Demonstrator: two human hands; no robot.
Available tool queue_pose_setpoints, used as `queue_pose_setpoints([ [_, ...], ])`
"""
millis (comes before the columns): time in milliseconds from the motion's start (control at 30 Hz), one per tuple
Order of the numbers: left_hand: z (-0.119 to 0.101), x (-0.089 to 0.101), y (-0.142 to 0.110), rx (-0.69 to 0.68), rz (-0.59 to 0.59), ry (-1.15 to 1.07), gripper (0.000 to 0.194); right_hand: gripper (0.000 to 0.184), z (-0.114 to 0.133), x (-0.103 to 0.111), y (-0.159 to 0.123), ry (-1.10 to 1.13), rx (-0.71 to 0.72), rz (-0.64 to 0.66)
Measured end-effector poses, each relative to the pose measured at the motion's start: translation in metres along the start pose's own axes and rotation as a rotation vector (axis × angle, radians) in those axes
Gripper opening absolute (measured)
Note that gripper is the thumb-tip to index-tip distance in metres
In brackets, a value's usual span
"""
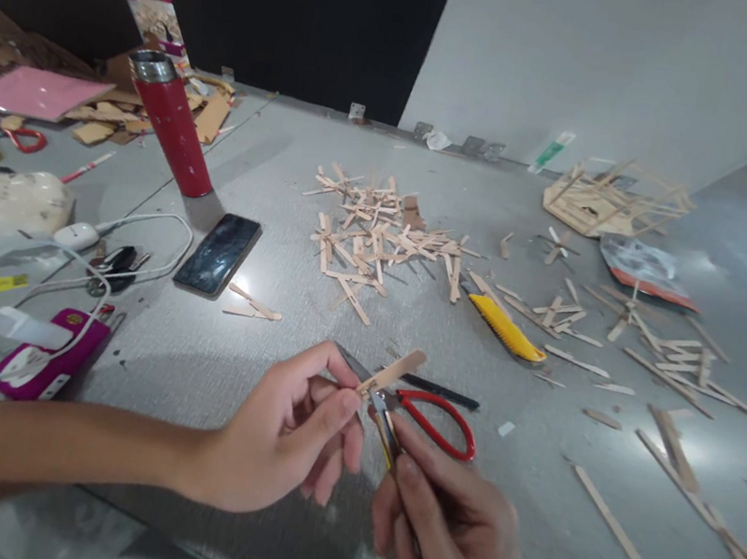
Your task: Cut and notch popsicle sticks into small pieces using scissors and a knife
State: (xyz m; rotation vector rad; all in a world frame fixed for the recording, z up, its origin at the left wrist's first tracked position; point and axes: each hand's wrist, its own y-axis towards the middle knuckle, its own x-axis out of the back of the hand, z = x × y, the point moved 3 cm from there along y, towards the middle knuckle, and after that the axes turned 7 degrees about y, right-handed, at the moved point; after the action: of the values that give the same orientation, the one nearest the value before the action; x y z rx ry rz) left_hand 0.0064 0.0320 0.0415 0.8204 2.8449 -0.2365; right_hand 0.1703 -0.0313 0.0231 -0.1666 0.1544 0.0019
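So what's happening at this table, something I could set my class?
A person's left hand pinches a flat wooden stick, while the right hand holds a slim metal-tipped tool up close to it, near the left fingertips. A red loop handle lies just beyond the right hand, and farther back sits a loose pile of wooden pieces.
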Motion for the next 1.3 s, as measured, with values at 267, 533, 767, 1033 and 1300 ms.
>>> queue_pose_setpoints([
  [267,-0.011,0.002,0.003,0.053,0.044,-0.023,0.040,0.036,0.009,0.008,0.013,-0.221,0.324,0.126],
  [533,-0.001,0.001,-0.002,-0.032,-0.038,0.018,0.037,0.042,-0.005,-0.009,-0.006,0.053,-0.006,-0.096],
  [767,-0.002,0.000,-0.004,-0.029,-0.018,0.021,0.034,0.037,0.002,-0.010,-0.005,0.076,0.084,-0.111],
  [1033,-0.004,-0.002,-0.003,0.001,-0.001,0.005,0.039,0.033,-0.005,-0.004,-0.005,0.083,0.108,-0.044],
  [1300,-0.005,-0.005,-0.003,0.011,0.100,-0.205,0.035,0.040,-0.005,0.000,-0.001,0.067,0.241,0.115],
])
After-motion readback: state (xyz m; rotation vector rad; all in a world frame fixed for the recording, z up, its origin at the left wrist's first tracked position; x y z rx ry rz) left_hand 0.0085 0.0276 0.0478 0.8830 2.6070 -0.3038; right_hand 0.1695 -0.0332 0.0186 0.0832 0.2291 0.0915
